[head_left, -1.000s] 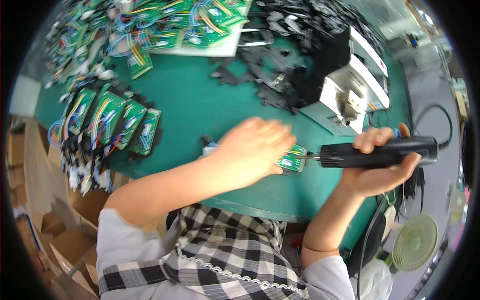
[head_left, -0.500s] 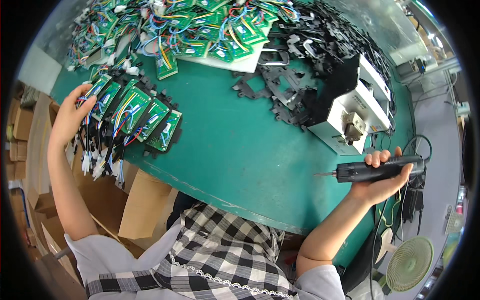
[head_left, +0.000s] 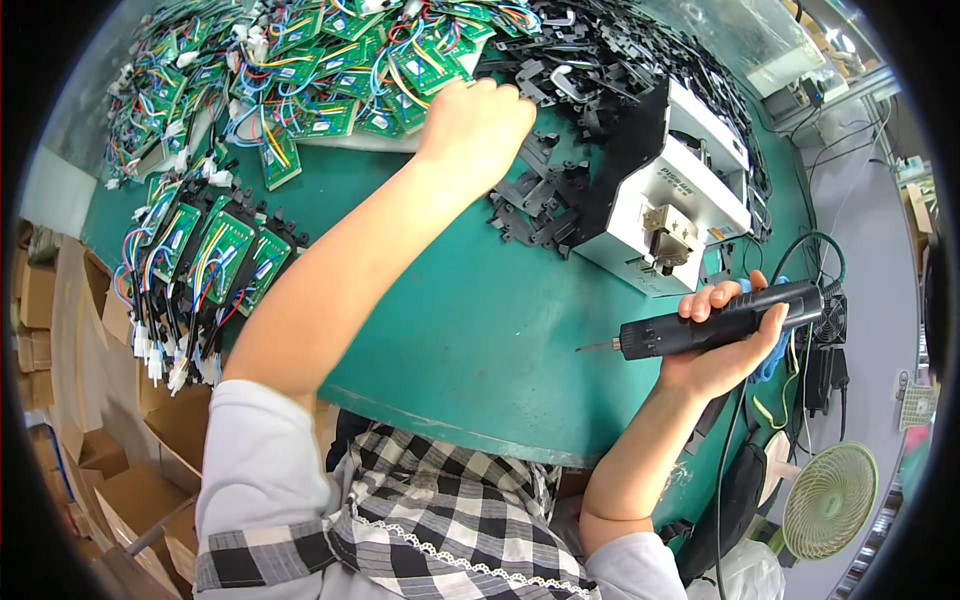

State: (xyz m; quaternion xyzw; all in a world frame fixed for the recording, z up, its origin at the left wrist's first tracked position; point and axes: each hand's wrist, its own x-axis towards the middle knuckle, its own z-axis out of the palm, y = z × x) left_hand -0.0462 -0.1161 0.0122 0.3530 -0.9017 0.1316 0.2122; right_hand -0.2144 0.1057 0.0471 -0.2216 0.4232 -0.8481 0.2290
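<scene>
My left hand [head_left: 478, 125] reaches far across the green table [head_left: 470, 330] and rests on the edge of a heap of green circuit boards with coloured wires [head_left: 330, 70], beside a pile of black plastic brackets [head_left: 580, 70]. Whether its fingers grip a board is hidden. My right hand [head_left: 725, 345] is closed around a black electric screwdriver [head_left: 715, 322], held level above the table's right side with its bit pointing left.
A row of finished boards in black frames [head_left: 205, 265] lies at the table's left edge. A white and black screw feeder box [head_left: 665, 200] stands right of centre. Cardboard boxes [head_left: 60, 330] sit at the left, a small fan [head_left: 828, 498] at the lower right.
My left hand set an assembled board down at the left row, then swung up to the heap of boards at the back. My right hand kept the screwdriver, drifting slightly.
</scene>
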